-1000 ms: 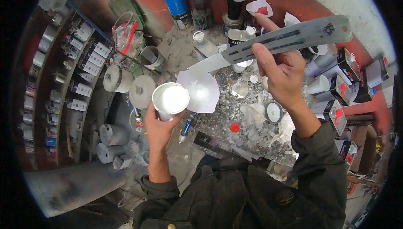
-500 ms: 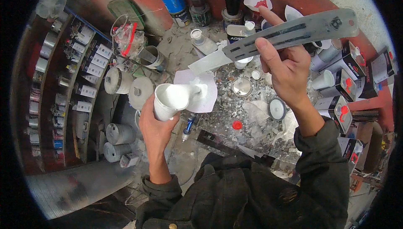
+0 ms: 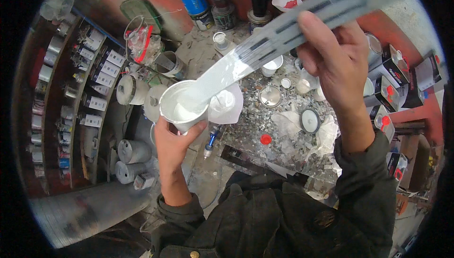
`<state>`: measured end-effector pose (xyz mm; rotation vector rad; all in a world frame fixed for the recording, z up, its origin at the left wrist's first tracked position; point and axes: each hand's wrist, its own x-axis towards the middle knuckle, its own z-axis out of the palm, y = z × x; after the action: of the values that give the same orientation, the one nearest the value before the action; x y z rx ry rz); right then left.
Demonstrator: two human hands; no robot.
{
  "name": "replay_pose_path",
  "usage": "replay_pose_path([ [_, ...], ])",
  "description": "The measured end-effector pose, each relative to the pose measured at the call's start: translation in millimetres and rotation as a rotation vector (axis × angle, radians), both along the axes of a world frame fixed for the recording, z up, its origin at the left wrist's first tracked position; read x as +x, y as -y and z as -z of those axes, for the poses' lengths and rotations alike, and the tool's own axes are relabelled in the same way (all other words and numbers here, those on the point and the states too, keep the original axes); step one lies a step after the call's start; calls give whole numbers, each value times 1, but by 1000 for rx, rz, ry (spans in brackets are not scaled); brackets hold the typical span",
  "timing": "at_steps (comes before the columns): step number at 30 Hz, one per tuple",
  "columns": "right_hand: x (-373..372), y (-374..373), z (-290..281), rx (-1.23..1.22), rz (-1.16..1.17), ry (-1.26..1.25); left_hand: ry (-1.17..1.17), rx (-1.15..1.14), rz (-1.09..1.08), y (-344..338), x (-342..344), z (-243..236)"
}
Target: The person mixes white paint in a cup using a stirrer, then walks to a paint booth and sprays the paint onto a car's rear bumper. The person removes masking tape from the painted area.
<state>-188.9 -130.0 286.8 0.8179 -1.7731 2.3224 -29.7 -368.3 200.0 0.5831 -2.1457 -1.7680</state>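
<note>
My left hand (image 3: pixel 175 140) is wrapped round a white cup (image 3: pixel 166 102), tilted so that the white paint inside shows. A long flat metal stirring stick (image 3: pixel 293 29) with dark slots runs down from my right hand (image 3: pixel 338 62), gripped between thumb and fingers. The stick's lower end is coated white and dips into the cup's mouth. Just beyond the cup, partly hidden by it, a pale paper paint strainer (image 3: pixel 232 116) holds white paint. Below the strainer, a small blue spray gun (image 3: pixel 211 142) lies near my left hand.
The paint-spattered bench (image 3: pixel 246 137) carries a round metal lid (image 3: pixel 270 96), a red cap (image 3: pixel 266 139), and crumpled cloth (image 3: pixel 326 135). Filled strainers stand over cans (image 3: pixel 198 7) at the back. Boxy tins with red caps (image 3: pixel 388 92) line the right. Shelves of cans (image 3: pixel 71 90) stand left.
The stirring stick has lowered into the cup, and its end now shows more white paint. The cup has tipped back from the strainer; the paint stream into it is gone.
</note>
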Motion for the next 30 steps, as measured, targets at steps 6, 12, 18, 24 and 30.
replay_pose_path([
  [6,5,-16,-33,286,-181,-71,-21,79,240,-47,-12,-28],
  [12,32,-70,-6,558,-15,9,-108,199,483,-126,-27,27],
  [18,106,-206,98,549,420,255,-112,439,710,-218,-36,108],
  [24,275,-377,253,570,1093,755,111,413,728,-257,-40,135],
  [30,351,-477,275,600,1667,565,-37,459,693,-308,-52,140],
])
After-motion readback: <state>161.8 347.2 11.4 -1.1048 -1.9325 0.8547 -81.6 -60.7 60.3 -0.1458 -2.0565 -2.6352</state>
